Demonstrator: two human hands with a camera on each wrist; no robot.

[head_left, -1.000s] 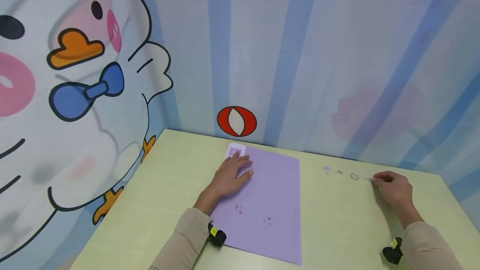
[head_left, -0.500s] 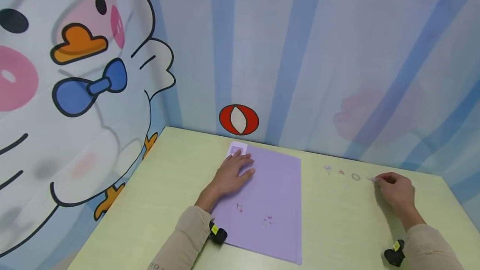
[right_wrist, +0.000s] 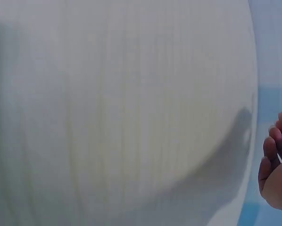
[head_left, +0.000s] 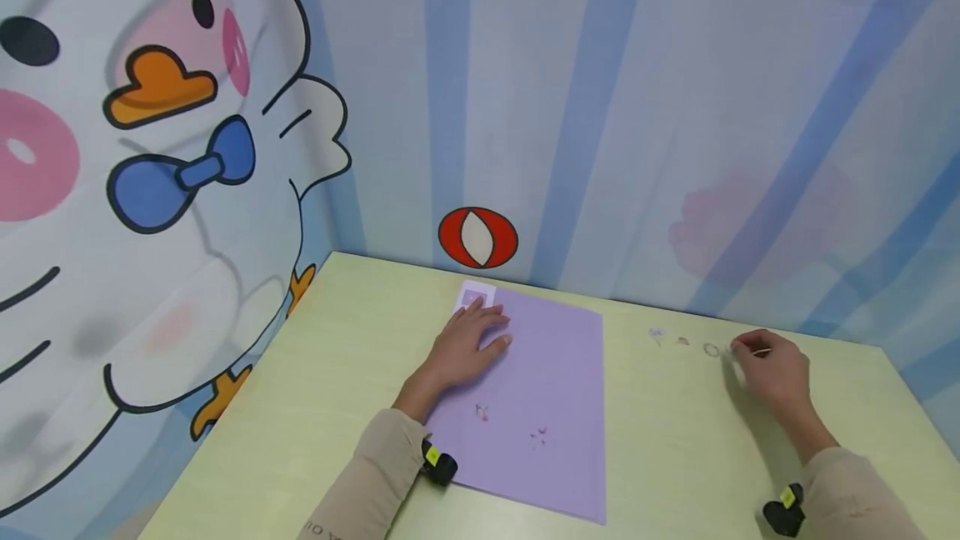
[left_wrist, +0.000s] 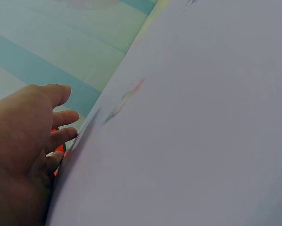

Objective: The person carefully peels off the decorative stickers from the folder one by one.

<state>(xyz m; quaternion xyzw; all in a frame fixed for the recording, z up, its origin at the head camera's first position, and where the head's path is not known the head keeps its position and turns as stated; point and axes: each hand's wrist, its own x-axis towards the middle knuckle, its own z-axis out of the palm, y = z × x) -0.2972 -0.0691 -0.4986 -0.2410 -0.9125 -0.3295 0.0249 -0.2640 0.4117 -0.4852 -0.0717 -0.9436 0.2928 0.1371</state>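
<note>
A purple sheet point(head_left: 555, 382) lies on the table with a small white label point(head_left: 474, 293) at its top left corner. My left hand point(head_left: 468, 348) rests on the sheet's upper left, fingers spread, fingertips over the label. Two small coloured stickers point(head_left: 482, 412) are on the lower half of the sheet. To its right, my right hand point(head_left: 772, 365) holds thumb and forefinger pinched on a small purplish sticker, now hidden by the fingers. In the right wrist view only part of the right hand point(right_wrist: 275, 160) shows, fingers curled.
Left of the right hand, a row on the table point(head_left: 675, 440) holds a purple flower-like sticker point(head_left: 656, 334), a small reddish one and a grey ring-shaped sticker point(head_left: 712, 350). A printed duck curtain point(head_left: 480, 107) stands behind the table's back edge.
My right hand shifts slightly right, then moves back left and up towards the ring-shaped sticker. The purplish sticker that showed at its fingertips is gone from the table. The left hand stays put.
</note>
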